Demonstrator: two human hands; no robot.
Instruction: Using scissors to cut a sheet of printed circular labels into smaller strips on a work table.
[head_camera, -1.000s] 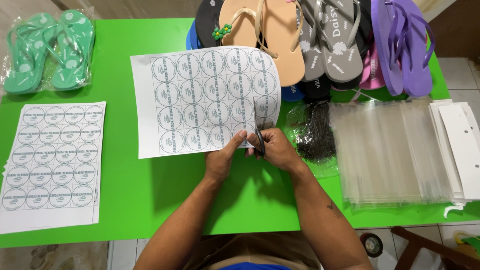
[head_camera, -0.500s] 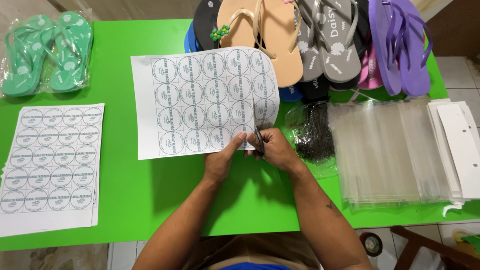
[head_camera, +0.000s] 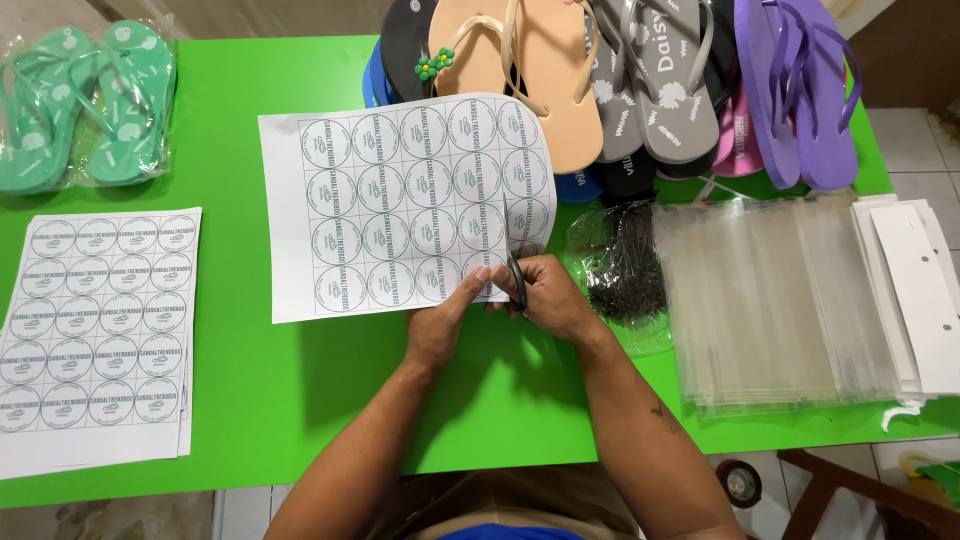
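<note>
Barely anything has shifted since a moment ago: both hands sit at the same lower right corner of the sticker sheet (head_camera: 405, 205), and the paper has not slid on the green desk (head_camera: 250, 400).

Her left hand (head_camera: 440, 325) pinches the sheet's bottom edge, thumb on top, holding it flat. Right beside it, the right hand (head_camera: 550, 300) is closed around a small pair of dark scissors (head_camera: 517, 280), whose blades point up and away from her, into the paper's right-hand column of round labels. That column already curls up a little from the rest.

So the sheet lies straight ahead of the hands, stretching away and to the left, and the cut line runs along its short side, away from her body. Whether the blades are apart or closed is too small to tell.

A second sheet of labels (head_camera: 95, 330) lies well apart at far left, below bagged green sandals (head_camera: 90, 105). Stacked sandals (head_camera: 620, 80) crowd the far edge; clear bags (head_camera: 780, 300) lie right.
</note>
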